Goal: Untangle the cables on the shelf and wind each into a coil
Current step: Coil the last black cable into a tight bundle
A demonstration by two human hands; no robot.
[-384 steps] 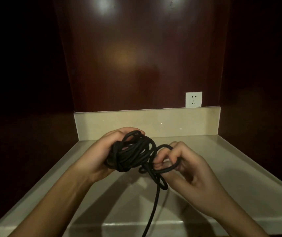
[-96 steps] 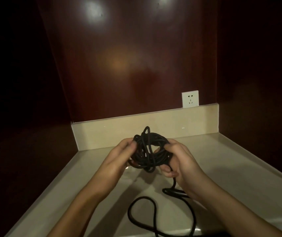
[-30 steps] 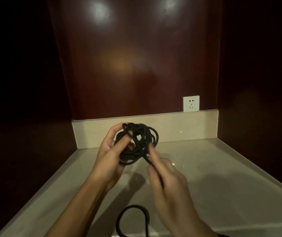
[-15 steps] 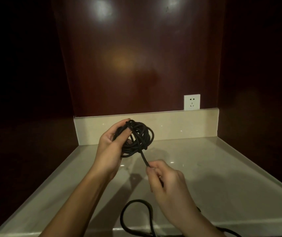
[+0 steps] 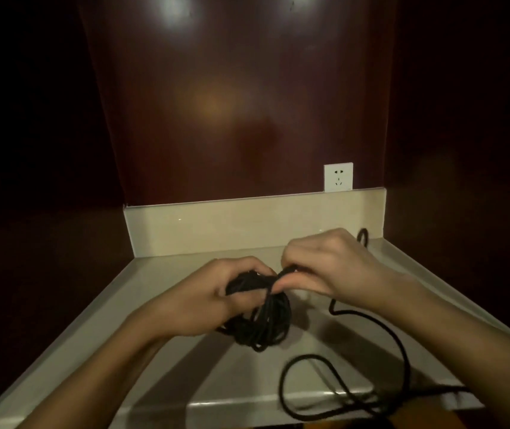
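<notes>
1. The niche is dim; its side walls fall to near black, and nothing can be made out there.
2. The left hand [image 5: 207, 300] covers the left part of the black cable bundle [image 5: 263, 317], so how many turns lie under the palm cannot be told.
3. The fingertips of the left hand are curled in round the bundle's upper left edge and grip it; the bulk of the bundle hangs below and to the right of those fingers, above the beige shelf [image 5: 160, 360]; whether its underside touches the shelf is unclear.
4. The right hand [image 5: 331, 267] is curled, its thumb and fingers pinching a strand at the top of the bundle, just right of the left fingertips; the exact pinch point is hidden between the fingers.
5. A small loop of cable [image 5: 363, 236] shows beyond the right hand's knuckles; its link to the rest is hidden behind the hand.
6. The loose cable tail [image 5: 402, 351] drops from under the right hand, curves right and toward the viewer, and loops on the shelf's near edge, well below both sets of fingers.
7. The tail's end runs off under the right forearm and cannot be followed.
8. A white wall socket [image 5: 338, 177] sits above the shelf's back lip, beyond the right fingers.
</notes>
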